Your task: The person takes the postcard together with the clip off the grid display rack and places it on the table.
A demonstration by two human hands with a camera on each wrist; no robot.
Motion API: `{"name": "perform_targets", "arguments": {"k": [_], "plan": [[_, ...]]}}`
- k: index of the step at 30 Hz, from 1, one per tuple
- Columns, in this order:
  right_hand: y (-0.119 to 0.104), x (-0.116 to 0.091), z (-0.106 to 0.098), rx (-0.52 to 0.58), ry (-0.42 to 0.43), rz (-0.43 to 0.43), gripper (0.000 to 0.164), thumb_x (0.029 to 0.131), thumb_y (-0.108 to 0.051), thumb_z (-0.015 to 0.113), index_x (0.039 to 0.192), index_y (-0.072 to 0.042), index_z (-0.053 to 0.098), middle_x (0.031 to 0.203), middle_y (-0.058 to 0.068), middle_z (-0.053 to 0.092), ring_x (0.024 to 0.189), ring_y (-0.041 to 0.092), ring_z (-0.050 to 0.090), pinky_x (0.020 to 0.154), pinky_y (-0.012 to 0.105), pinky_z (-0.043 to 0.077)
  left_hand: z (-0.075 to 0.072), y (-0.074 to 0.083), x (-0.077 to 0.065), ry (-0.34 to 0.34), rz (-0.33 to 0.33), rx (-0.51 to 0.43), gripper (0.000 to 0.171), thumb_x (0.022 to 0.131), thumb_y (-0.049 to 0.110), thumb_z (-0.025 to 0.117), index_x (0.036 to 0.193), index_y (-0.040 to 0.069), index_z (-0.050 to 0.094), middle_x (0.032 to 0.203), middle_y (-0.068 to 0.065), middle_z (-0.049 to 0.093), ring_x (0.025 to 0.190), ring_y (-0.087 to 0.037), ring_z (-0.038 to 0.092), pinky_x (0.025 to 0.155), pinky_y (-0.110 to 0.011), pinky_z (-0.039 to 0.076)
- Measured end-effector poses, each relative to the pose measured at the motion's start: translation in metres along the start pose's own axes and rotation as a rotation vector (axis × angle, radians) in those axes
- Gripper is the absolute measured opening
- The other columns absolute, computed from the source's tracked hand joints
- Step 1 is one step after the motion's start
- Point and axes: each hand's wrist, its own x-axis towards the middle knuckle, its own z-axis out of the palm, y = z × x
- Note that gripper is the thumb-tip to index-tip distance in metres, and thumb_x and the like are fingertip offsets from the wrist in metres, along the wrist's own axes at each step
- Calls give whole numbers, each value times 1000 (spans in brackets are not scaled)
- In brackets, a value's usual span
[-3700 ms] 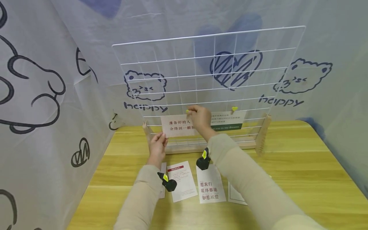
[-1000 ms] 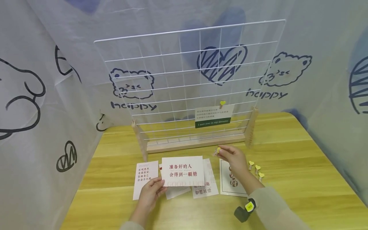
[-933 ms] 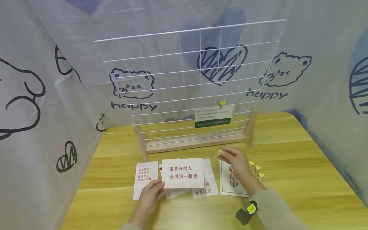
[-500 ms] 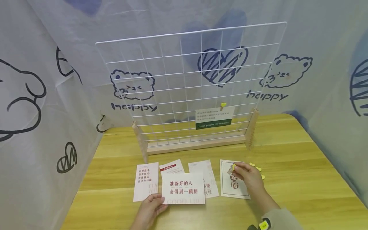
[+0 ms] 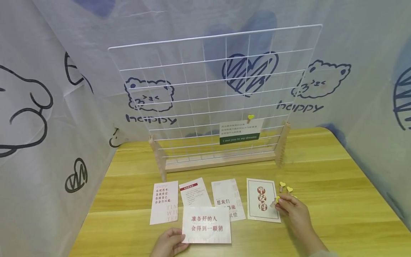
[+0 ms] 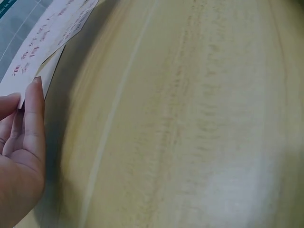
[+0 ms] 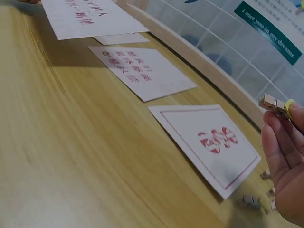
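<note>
My left hand [image 5: 169, 243] pinches the lower left corner of a white card with red Chinese print [image 5: 207, 225], held above the table near its front. In the left wrist view, thumb and fingers grip that card's edge [image 6: 33, 57]. My right hand [image 5: 297, 216] pinches a small wooden clothespin with a yellow heart [image 5: 277, 200], just right of the card with a round red print [image 5: 264, 210]. The right wrist view shows the clothespin [image 7: 274, 103] between thumb and fingertips. A green-and-white card [image 5: 239, 132] hangs on the white wire grid [image 5: 205, 96] under another heart clothespin [image 5: 250, 117].
On the wooden table [image 5: 122, 200] lie a pink-print card [image 5: 163, 203], a red-banded card [image 5: 195, 192] and another printed card [image 5: 224, 189], the last two partly covered. Several heart clothespins [image 5: 282, 185] lie by my right hand. The grid's wooden base [image 5: 221, 163] stands behind.
From the grid, my left hand has brought the white card down toward the table's front. My right hand, with the clothespin, has moved down and right beside the loose clothespins.
</note>
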Motion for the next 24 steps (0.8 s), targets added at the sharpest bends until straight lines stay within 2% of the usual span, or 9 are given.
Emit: {"name": "perform_targets", "arguments": {"k": [3,7,10,14,17,24], "plan": [[4,-3,-10,3,36,40,9,76,0,61,82,-8,63,78,1,60,69,12,61,71,25,48,2,-2,-3,-9,-29,24,16,78,-1,54,92,-8,49,80,-9,54,69,-18,59,73,-32,49],[1,-9,-16,-16,126,150,10,75,-2,63,78,-11,62,76,1,59,70,12,60,74,25,47,4,-4,-6,-18,-68,70,13,79,0,55,89,-6,51,77,-7,56,67,-16,60,69,-28,50],[-2,-14,-19,-55,174,217,10,74,-3,64,77,-12,61,75,1,59,71,12,60,75,25,47,5,-5,-8,-27,-84,97,12,79,1,56,88,-6,51,76,-6,57,66,-15,60,67,-26,50],[-2,-18,-24,-134,198,265,11,75,-3,63,84,-7,58,75,2,59,70,12,60,74,25,48,6,-5,-9,-28,-92,136,11,79,2,56,86,-5,51,74,-6,57,64,-14,60,66,-26,51],[-2,-20,-26,-200,191,266,16,77,-2,61,91,1,55,75,3,59,70,13,60,73,25,48,7,-4,-10,-17,-87,178,10,79,1,56,84,-5,51,72,-6,56,62,-13,60,64,-27,51],[0,-19,-31,-418,183,269,20,80,0,56,95,12,52,73,3,61,65,10,60,66,22,50,11,-3,-10,25,-82,298,9,79,2,56,80,-6,52,67,-4,56,59,-13,59,60,-27,51]]}}
